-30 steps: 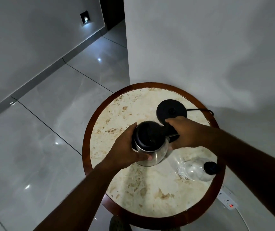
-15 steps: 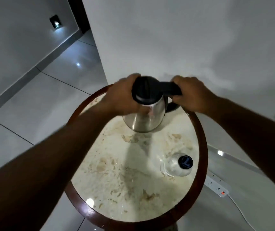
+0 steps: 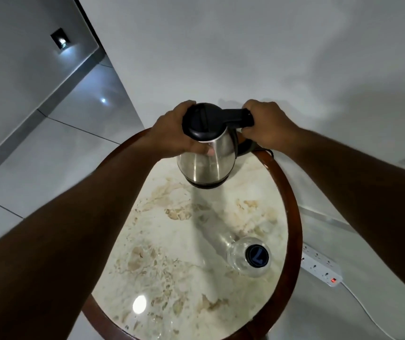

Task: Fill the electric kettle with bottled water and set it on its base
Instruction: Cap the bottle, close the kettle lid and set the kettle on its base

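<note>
Kettle (image 3: 206, 153) stands at the far edge of the round table (image 3: 292, 217), its base hidden beneath it, so whether it sits on one cannot be told. On the left, the left hand (image 3: 172, 133) wraps the polished steel body just under the black lid. To the right, the right hand (image 3: 267, 126) is closed around the black handle. Nearer, a clear bottle (image 3: 248, 258) with a dark cap stands on the mottled stone top. On the floor at right lies a white power strip (image 3: 321, 268), its cable cut off at the frame edge
</note>
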{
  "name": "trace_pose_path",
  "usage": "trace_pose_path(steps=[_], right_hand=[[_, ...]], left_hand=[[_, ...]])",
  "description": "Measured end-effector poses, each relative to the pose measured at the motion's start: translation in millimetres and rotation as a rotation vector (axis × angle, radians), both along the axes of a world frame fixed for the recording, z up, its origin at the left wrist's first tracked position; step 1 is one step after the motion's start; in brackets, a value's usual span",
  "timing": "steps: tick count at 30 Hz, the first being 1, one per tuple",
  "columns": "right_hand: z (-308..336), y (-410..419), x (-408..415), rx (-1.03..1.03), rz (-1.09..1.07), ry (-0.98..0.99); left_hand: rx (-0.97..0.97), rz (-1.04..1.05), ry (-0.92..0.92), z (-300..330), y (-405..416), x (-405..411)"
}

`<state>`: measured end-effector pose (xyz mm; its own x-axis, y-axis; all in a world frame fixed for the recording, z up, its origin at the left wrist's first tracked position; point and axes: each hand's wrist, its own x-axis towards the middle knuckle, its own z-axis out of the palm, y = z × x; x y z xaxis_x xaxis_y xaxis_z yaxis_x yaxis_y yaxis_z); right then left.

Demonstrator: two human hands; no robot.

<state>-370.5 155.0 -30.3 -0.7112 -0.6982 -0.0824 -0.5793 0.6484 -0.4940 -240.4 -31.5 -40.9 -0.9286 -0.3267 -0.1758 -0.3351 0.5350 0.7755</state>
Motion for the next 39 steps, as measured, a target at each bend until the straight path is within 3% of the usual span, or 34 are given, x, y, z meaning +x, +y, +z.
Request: trace_pose_path(steps=[4,14,22,30,35,39], right_hand=[[-4,7,6,0.043,-0.019,-0.018],[-29,13,21,-0.142,-0.221,-0.091],[-39,21,31,-0.095,-0.105,0.188],[-41,25,35,-0.095,-0.058,0.223],[-43,27,34,-0.133,-0.096,0.148],[-39,25,33,-0.044,-0.044,0.266]], left_hand=[[0.021,-0.01,-0.024,-2,5,4],[0.087,-0.011,-0.057,-4,8,-1],[0.019,-0.011,-0.026,-19,10,-1],[-0.179,-0.045,-0.057,-18,15,9],[-0.219,-0.018,-0.044,-19,19,10],[-0.225,-0.019,-0.043,-18,17,9]])
